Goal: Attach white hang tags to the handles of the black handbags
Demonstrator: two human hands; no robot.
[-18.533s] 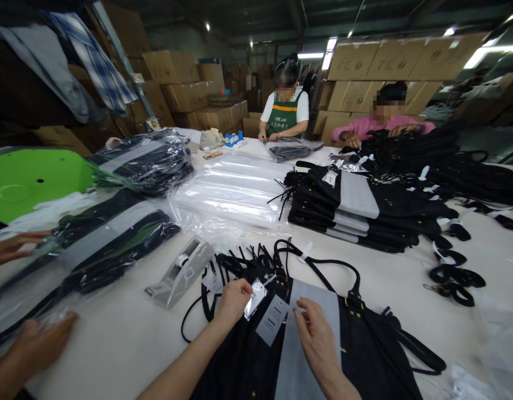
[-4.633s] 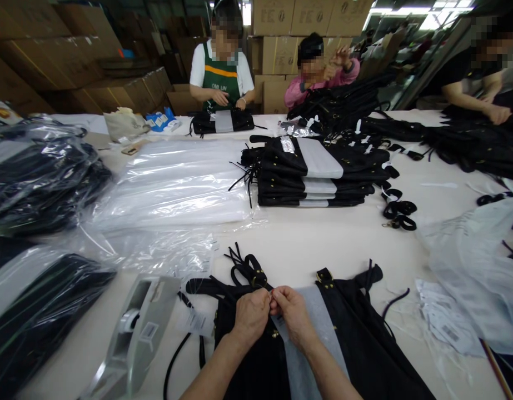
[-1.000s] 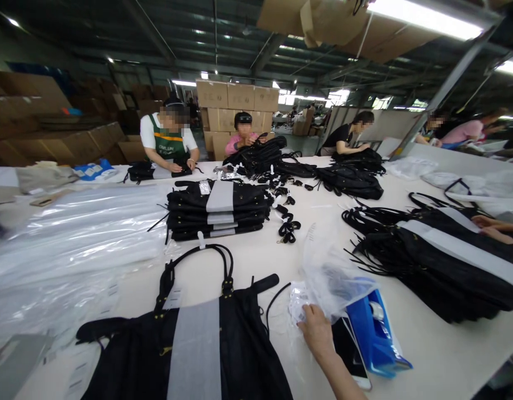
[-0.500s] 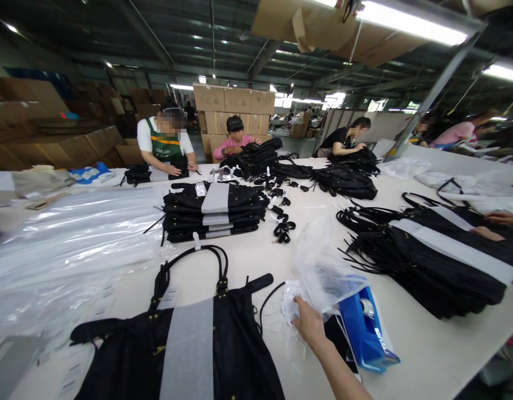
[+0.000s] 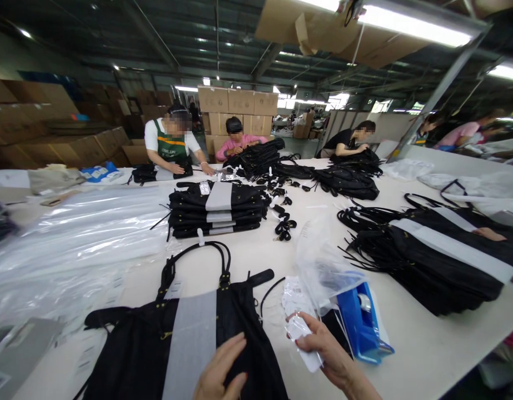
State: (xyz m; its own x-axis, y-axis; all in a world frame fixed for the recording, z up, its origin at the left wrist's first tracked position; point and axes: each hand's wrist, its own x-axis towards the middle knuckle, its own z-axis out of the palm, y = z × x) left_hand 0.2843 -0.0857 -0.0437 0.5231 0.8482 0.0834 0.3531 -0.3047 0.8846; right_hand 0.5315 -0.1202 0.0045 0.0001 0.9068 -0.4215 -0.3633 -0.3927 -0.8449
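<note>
A black handbag (image 5: 131, 350) lies before me with a grey-white band (image 5: 190, 344) wrapped around its middle and its handles pointing away. Over the right part of the bag hovers or rests my left hand (image 5: 220, 369), open, fingers stretched and thumb apart; contact is unclear. My right hand (image 5: 327, 350) is closed on a small white packet (image 5: 303, 340), pinched between thumb and fingers just right of the bag. Behind that packet, more white packets (image 5: 293, 294) lie on the table beside a clear plastic bag (image 5: 323, 272).
A blue tape dispenser (image 5: 362, 328) stands by a dark phone-like slab (image 5: 336, 330). Stacked black bags (image 5: 185, 214) lie ahead, others (image 5: 431, 261) right. Black straps (image 5: 284, 226) are scattered mid-table. Plastic sheets (image 5: 93, 222) cover the left. Co-workers (image 5: 168, 144) work opposite.
My right hand has picked up a white packet from the pile and drawn it toward me. My left hand has come into view over the bag. The view has shifted slightly.
</note>
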